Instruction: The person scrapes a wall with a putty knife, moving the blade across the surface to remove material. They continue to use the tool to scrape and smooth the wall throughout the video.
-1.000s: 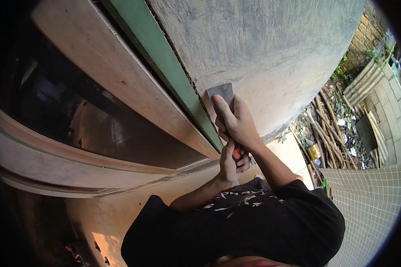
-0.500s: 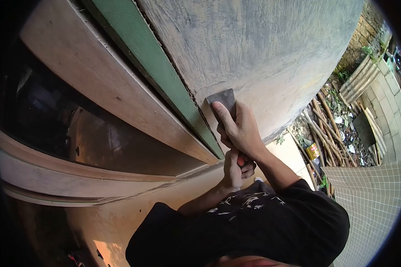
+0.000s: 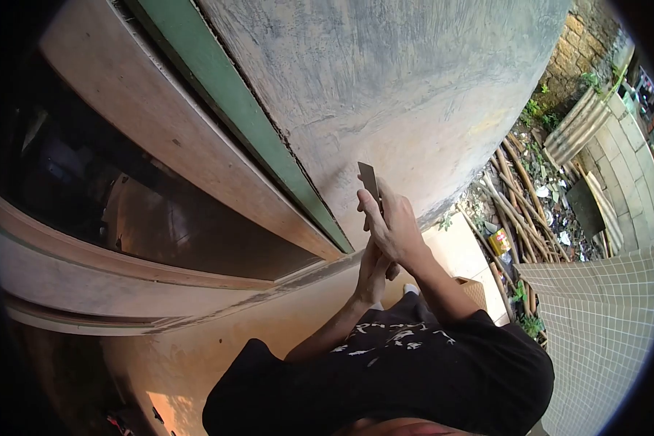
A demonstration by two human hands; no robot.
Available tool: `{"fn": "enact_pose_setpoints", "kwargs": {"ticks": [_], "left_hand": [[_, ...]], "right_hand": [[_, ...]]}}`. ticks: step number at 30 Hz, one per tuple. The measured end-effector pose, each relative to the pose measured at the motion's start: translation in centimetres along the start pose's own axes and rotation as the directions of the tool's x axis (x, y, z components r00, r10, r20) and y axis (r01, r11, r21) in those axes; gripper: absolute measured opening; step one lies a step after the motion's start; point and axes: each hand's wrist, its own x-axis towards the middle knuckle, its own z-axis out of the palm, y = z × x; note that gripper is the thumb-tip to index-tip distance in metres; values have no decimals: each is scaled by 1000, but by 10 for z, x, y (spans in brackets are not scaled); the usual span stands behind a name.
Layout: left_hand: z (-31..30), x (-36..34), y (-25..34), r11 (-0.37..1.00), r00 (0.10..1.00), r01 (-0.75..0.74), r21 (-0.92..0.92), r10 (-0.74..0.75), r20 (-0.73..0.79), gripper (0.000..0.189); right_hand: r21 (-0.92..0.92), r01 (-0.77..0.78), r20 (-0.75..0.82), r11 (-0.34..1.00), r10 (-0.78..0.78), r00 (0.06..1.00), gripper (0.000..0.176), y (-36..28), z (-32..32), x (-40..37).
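A flat grey scraper blade [image 3: 368,180] points up from my hands, its face turned partly edge-on and a small gap apart from the plastered wall [image 3: 414,94]. My right hand [image 3: 398,227] grips the scraper near the base of the blade, thumb on the near side. Just below it, my left hand [image 3: 373,275] is closed round the lower part of the tool. The handle is hidden by the hands. Left of the blade runs a green frame strip [image 3: 254,123], with a dark crack between it and the wall.
A wooden window frame [image 3: 189,152] with dark glass [image 3: 174,232] fills the left side. Bamboo poles [image 3: 519,203], rubble and a yellow packet [image 3: 499,241] lie at the right, near a white gridded sheet [image 3: 603,312]. A box [image 3: 472,292] stands beside my right forearm.
The blade has come off the wall and turned more edge-on. Both hands have shifted slightly down in the view, and the orange handle is now hidden. The camera view has shifted a little.
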Motion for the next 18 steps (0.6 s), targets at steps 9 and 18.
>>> {"fn": "enact_pose_setpoints", "kwargs": {"ticks": [9, 18], "left_hand": [[-18, -2, -16, 852, 949, 314, -419, -300, 101, 53], [-25, 12, -29, 887, 910, 299, -352, -376, -175, 55]], "right_hand": [[726, -406, 407, 554, 129, 904, 28, 19, 19, 10], [609, -285, 169, 741, 230, 958, 26, 24, 28, 19]]}}
